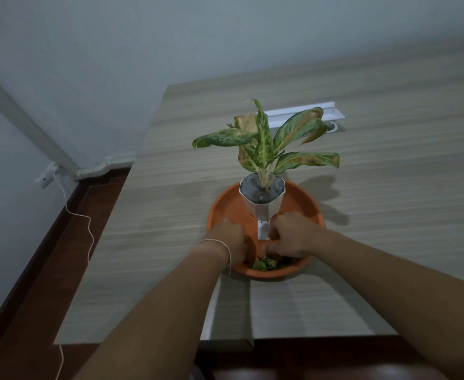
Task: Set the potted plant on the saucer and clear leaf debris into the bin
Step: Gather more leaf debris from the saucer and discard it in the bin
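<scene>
Fingers (273, 246) of both hands curled down into orange saucer (305, 204), lower centre of frame, apparently gathering leaf debris (266, 264) (grip itself hidden, cannot tell). Potted plant (262, 193) already sits in saucer. Bin not visible.

Dim, bluish, slightly soft picture; the plant (263, 141) casts faint shadows rightward on the worktop (376, 174), and wide-angle distortion bends the edges.
</scene>
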Tool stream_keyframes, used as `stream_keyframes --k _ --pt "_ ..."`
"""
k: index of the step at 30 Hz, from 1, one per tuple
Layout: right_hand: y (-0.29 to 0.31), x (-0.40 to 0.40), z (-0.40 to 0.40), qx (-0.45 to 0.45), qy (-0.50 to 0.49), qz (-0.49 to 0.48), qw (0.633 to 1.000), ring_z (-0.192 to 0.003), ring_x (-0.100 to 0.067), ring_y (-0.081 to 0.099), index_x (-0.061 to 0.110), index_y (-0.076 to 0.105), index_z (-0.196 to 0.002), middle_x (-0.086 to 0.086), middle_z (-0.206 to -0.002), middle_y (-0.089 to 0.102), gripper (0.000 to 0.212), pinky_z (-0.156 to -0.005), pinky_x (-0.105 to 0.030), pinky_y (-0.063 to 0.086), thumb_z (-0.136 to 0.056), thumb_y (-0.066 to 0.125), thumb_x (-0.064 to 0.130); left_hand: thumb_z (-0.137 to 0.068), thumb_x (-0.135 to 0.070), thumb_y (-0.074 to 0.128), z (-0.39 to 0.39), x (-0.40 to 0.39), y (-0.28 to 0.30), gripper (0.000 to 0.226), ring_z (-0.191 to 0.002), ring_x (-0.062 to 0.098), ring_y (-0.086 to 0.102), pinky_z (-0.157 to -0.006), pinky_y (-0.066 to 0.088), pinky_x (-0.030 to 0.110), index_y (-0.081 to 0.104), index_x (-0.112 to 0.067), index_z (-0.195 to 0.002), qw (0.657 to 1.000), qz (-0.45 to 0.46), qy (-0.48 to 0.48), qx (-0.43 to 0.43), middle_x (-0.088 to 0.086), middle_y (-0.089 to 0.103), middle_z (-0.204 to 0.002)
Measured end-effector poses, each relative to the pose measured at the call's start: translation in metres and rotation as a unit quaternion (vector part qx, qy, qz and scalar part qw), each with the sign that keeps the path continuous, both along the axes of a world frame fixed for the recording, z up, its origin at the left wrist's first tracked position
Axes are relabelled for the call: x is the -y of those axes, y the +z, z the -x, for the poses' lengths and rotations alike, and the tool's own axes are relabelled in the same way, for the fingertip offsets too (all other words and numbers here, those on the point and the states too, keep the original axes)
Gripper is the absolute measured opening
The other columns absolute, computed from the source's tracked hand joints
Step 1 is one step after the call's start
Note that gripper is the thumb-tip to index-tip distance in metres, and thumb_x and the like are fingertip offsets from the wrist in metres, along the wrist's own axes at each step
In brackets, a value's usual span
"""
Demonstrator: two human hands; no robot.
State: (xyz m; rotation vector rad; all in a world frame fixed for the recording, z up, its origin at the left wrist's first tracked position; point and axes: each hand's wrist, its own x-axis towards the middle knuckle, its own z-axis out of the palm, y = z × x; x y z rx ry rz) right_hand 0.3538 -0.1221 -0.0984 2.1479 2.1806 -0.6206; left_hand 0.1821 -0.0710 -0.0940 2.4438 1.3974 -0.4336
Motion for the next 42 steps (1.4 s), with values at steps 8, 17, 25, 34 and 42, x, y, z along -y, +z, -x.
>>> stream_keyframes --k 8,17,25,34,42 --pt "0.014 0.009 -0.005 0.039 -0.026 0.084 0.995 -0.114 -0.033 0.049 0.029 0.058 -0.089 -0.009 -0.107 0.048 0.065 -0.099 -0.045 0.046 -0.056 0.066 0.085 -0.09 -0.037 0.057 -0.011 0.003 0.009 0.036 -0.107 0.028 0.063 -0.091 0.052 0.039 0.068 -0.014 -0.117 0.996 0.072 -0.048 -0.002 0.009 0.068 -0.116" --pt "0.016 0.006 0.014 0.013 0.016 0.088 0.996 -0.094 -0.022 0.06 0.022 0.062 -0.09 -0.004 -0.103 0.066 0.041 -0.075 -0.032 0.047 -0.065 0.087 0.043 -0.075 -0.031 0.078 -0.019 0.004 0.008 0.036 -0.087 0.022 0.062 -0.076 0.05 0.033 0.072 -0.013 -0.105 0.989 0.138 -0.052 0.015 0.007 0.072 -0.101" --pt "0.004 0.005 0.023 -0.007 0.006 0.025 1.0 -0.078 -0.029 0.06 0.018 0.048 -0.072 -0.014 -0.095 0.069 0.022 -0.065 -0.032 0.046 -0.079 0.069 0.011 -0.086 -0.029 0.061 -0.028 0.013 -0.01 0.023 -0.097 0.031 0.066 -0.081 0.049 0.033 0.07 -0.015 -0.101 0.996 0.027 -0.065 0.048 0.012 0.072 -0.104" --pt "0.006 0.006 0.025 -0.044 -0.031 0.017 0.998 -0.087 -0.031 0.062 0.006 0.067 -0.08 -0.018 -0.1 0.072 0.008 -0.072 -0.032 0.048 -0.086 0.063 0.009 -0.086 -0.02 0.063 -0.03 0.018 -0.012 0.019 -0.098 0.029 0.067 -0.08 0.05 0.032 0.07 -0.013 -0.101 0.995 -0.006 0.013 0.094 0.011 0.073 -0.104" --pt "0.004 -0.003 0.003 -0.03 -0.092 0.001 0.995 -0.09 -0.026 0.07 0.013 0.072 -0.082 -0.008 -0.093 0.075 0.008 -0.079 -0.04 0.062 -0.078 0.065 0.013 -0.079 -0.013 0.073 -0.021 0.01 -0.001 0.014 -0.092 0.025 0.068 -0.073 0.053 0.028 0.075 -0.011 -0.092 0.987 0.023 0.101 0.124 0.009 0.075 -0.097"
